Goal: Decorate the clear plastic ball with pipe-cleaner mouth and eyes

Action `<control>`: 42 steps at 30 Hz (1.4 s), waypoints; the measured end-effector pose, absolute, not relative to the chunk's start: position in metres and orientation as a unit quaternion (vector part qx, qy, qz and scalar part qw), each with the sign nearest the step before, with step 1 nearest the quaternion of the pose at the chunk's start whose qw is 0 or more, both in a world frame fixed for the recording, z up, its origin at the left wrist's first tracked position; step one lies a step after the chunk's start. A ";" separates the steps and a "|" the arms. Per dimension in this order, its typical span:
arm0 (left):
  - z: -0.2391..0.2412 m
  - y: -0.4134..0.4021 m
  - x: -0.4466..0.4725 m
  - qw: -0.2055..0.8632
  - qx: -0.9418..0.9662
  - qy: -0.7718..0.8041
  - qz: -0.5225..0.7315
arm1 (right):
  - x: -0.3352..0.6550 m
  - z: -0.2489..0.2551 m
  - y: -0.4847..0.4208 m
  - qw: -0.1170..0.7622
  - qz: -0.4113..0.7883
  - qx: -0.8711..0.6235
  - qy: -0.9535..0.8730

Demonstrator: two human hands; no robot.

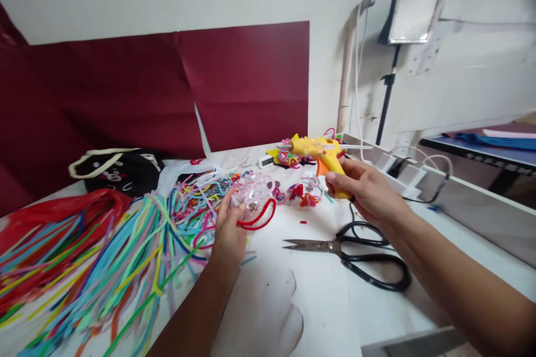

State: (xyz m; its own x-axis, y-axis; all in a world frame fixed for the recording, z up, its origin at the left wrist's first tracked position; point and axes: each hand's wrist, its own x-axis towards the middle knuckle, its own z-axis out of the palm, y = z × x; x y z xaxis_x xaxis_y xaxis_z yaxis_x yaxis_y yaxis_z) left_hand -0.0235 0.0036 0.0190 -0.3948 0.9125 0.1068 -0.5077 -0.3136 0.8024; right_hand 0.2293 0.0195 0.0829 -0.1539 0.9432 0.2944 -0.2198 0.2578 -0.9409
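Observation:
My right hand [368, 187] is wrapped around the handle of a yellow hot glue gun [312, 148], whose nozzle points left and whose white glue stick juts out at the back. In my left hand [229, 226] is a red pipe cleaner [264, 221] bent into a loop, beside a see-through plastic bag [253, 195]; whether the fingers also grip the bag I cannot tell. Below the glue gun lies a pair of black-handled scissors [335, 246], blades pointing left. Small red and orange pipe cleaner pieces [305, 195] rest between my hands.
Long pipe cleaners [121, 268] spread over the table's left side, by a red plastic bag [100, 203] and a black pouch [121, 173]. Short coloured pieces [205, 192] are heaped behind my left hand. A white power strip [408, 178] with cords sits at right, near a lamp stand [387, 95].

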 end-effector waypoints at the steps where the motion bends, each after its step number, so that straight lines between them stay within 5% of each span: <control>1: 0.019 0.003 -0.023 0.470 0.287 0.348 0.759 | 0.228 0.079 0.016 0.561 0.512 -0.330 -0.561; 11: 0.019 0.002 -0.021 0.457 0.300 0.351 0.760 | 0.209 0.053 -0.001 0.489 0.492 -0.343 -0.633; 24: 0.025 -0.003 -0.022 0.449 0.352 0.332 0.752 | 0.211 0.057 0.003 0.553 0.504 -0.329 -0.577; 42: 0.045 -0.023 -0.021 0.370 0.483 0.327 0.723 | 0.232 0.073 0.008 0.502 0.457 -0.341 -0.651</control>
State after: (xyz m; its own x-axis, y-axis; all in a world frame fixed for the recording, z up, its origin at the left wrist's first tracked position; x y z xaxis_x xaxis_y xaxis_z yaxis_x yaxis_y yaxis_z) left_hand -0.0205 -0.0230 0.0448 -0.2595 0.8514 0.4559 -0.2198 -0.5117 0.8306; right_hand 0.2316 0.0082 0.0726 -0.2647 0.9019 0.3414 -0.0156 0.3499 -0.9366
